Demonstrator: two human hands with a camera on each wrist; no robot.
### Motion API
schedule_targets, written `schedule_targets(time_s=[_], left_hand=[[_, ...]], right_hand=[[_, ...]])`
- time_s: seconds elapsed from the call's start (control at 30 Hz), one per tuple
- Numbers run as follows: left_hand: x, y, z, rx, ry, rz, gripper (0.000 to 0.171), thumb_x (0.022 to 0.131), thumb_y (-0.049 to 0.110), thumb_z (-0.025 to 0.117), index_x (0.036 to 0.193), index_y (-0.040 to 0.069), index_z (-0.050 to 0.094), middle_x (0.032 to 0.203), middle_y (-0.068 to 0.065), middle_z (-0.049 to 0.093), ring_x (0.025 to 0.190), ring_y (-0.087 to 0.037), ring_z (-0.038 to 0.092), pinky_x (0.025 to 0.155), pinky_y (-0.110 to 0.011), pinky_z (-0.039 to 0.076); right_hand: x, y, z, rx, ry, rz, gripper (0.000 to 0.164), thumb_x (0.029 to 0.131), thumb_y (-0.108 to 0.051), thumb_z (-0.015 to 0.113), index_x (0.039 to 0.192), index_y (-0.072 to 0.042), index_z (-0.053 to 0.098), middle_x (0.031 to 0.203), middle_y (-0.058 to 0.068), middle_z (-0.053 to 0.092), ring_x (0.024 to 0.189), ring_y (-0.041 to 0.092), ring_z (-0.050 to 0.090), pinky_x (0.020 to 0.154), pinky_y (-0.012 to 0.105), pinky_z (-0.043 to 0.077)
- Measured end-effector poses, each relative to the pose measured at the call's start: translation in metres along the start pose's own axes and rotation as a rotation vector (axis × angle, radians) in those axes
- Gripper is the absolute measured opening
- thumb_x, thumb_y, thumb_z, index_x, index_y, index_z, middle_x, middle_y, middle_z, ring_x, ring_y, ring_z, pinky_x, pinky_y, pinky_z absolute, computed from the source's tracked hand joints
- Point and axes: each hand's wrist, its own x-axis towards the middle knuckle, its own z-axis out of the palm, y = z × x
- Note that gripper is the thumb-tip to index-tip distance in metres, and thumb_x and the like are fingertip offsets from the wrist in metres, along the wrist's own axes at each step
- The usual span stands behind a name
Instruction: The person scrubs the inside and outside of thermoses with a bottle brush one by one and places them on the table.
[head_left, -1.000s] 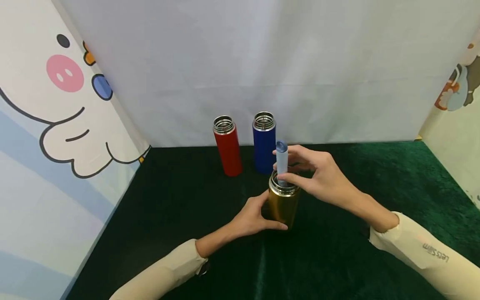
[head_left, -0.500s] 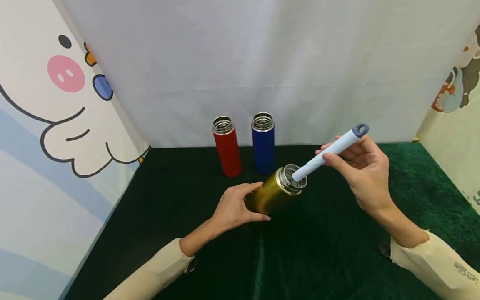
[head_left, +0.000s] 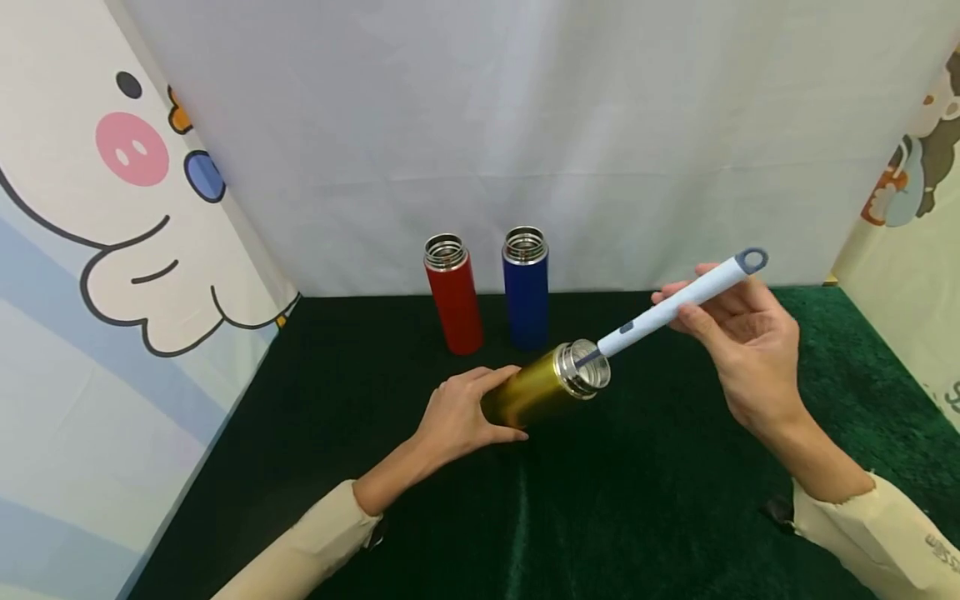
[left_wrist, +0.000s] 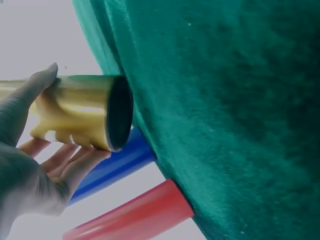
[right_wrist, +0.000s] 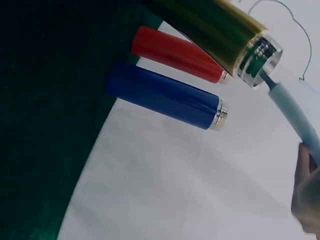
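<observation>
Holding the rod (head_left: 652, 317) (stem (head_left: 588, 358) inside gold bottle (head_left: 536, 390)) is the right hand (head_left: 753, 354).

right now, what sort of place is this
Probably an indoor tabletop booth, perhaps set up for filming: dark green cloth below, a plain pale sheet behind, and cartoon-printed panels on both sides.

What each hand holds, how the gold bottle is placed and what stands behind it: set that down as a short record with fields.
Left hand: holds the gold bottle around its body
Right hand: holds the light-blue handle of a slim tool
Gold bottle: tilted, open mouth toward the right hand
Tool end: dark shaft reaches into the bottle's mouth; its tip cannot be made out
Behind: red bottle and blue bottle, upright, apart, without lids
Surface: dark green cloth
</observation>
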Motion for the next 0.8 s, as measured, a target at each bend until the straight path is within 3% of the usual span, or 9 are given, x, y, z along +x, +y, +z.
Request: schedule_targets(time_s=[0.1, 0.17, 0.23, 0.33, 0.4, 0.47, 0.57, 0.67, 0.8], left_hand=[[-0.001, 0.001, 0.000, 0.012, -0.015, 0.007, 0.080, 0.071, 0.043, 0.093, 0.142, 0.026, 0.060, 0.124, -0.005, 0.071, 0.102, -0.020, 0.068, 0.086, -0.040, 0.060], [-0.001, 0.002, 0.002, 0.030, -0.028, 0.028, 0.079, 0.072, 0.044, 0.092, 0.142, 0.027, 0.060, 0.123, -0.005, 0.070, 0.101, -0.019, 0.069, 0.085, -0.039, 0.060], [-0.001, 0.003, 0.003, 0.047, -0.038, 0.049, 0.078, 0.072, 0.046, 0.092, 0.142, 0.028, 0.060, 0.122, -0.005, 0.070, 0.100, -0.020, 0.069, 0.084, -0.039, 0.060], [-0.001, 0.003, 0.004, 0.053, -0.041, 0.064, 0.078, 0.073, 0.046, 0.091, 0.142, 0.028, 0.059, 0.122, -0.005, 0.070, 0.099, -0.020, 0.070, 0.084, -0.039, 0.061], [-0.002, 0.002, 0.004, 0.042, -0.036, 0.057, 0.078, 0.073, 0.045, 0.092, 0.142, 0.027, 0.059, 0.123, -0.006, 0.070, 0.100, -0.020, 0.070, 0.085, -0.039, 0.061], [-0.003, 0.001, 0.003, 0.036, -0.023, 0.041, 0.079, 0.072, 0.044, 0.092, 0.142, 0.026, 0.060, 0.123, -0.006, 0.070, 0.101, -0.020, 0.070, 0.086, -0.039, 0.061], [-0.004, 0.000, 0.001, 0.061, 0.023, 0.029, 0.080, 0.071, 0.044, 0.093, 0.141, 0.024, 0.060, 0.123, -0.006, 0.072, 0.099, -0.020, 0.071, 0.084, -0.038, 0.061], [-0.004, 0.002, -0.001, 0.126, 0.089, 0.054, 0.080, 0.071, 0.048, 0.092, 0.141, 0.024, 0.061, 0.119, -0.005, 0.073, 0.088, -0.018, 0.071, 0.073, -0.034, 0.061], [-0.003, 0.007, -0.007, 0.222, 0.162, 0.099, 0.079, 0.071, 0.053, 0.090, 0.139, 0.025, 0.062, 0.111, -0.004, 0.073, 0.069, -0.013, 0.064, 0.057, -0.025, 0.054]], right_hand=[[-0.002, 0.002, 0.002, 0.020, 0.167, 0.017, 0.033, 0.090, 0.026, 0.055, 0.118, 0.010, 0.059, 0.104, 0.016, 0.076, 0.095, 0.023, 0.077, 0.079, 0.031, 0.063], [-0.010, 0.007, 0.005, -0.049, 0.197, 0.065, 0.034, 0.088, 0.025, 0.059, 0.113, 0.003, 0.062, 0.101, 0.011, 0.077, 0.091, 0.018, 0.077, 0.077, 0.028, 0.063], [-0.019, 0.014, 0.008, -0.135, 0.147, 0.098, 0.037, 0.085, 0.026, 0.062, 0.110, -0.001, 0.062, 0.101, 0.006, 0.078, 0.092, 0.014, 0.077, 0.078, 0.026, 0.062], [-0.030, 0.022, 0.010, -0.235, -0.032, 0.091, 0.038, 0.085, 0.026, 0.062, 0.117, 0.006, 0.060, 0.110, 0.005, 0.077, 0.101, 0.013, 0.075, 0.086, 0.024, 0.061], [-0.030, 0.022, 0.008, -0.234, -0.116, 0.056, 0.039, 0.088, 0.026, 0.058, 0.125, 0.012, 0.054, 0.117, 0.009, 0.076, 0.108, 0.016, 0.074, 0.090, 0.025, 0.060], [-0.024, 0.018, 0.004, -0.179, -0.131, 0.028, 0.039, 0.093, 0.023, 0.051, 0.132, 0.014, 0.048, 0.121, 0.013, 0.074, 0.113, 0.020, 0.073, 0.092, 0.028, 0.060], [-0.013, 0.007, -0.004, -0.039, -0.062, -0.011, 0.039, 0.097, 0.022, 0.043, 0.135, 0.012, 0.045, 0.120, 0.019, 0.073, 0.111, 0.026, 0.073, 0.090, 0.034, 0.061], [-0.005, -0.005, -0.013, 0.083, 0.036, -0.056, 0.037, 0.097, 0.024, 0.041, 0.132, 0.013, 0.047, 0.113, 0.023, 0.073, 0.104, 0.031, 0.076, 0.086, 0.037, 0.062], [-0.003, -0.016, -0.021, 0.132, 0.216, -0.086, 0.030, 0.094, 0.025, 0.047, 0.122, 0.018, 0.051, 0.102, 0.027, 0.075, 0.092, 0.034, 0.078, 0.077, 0.038, 0.063]])
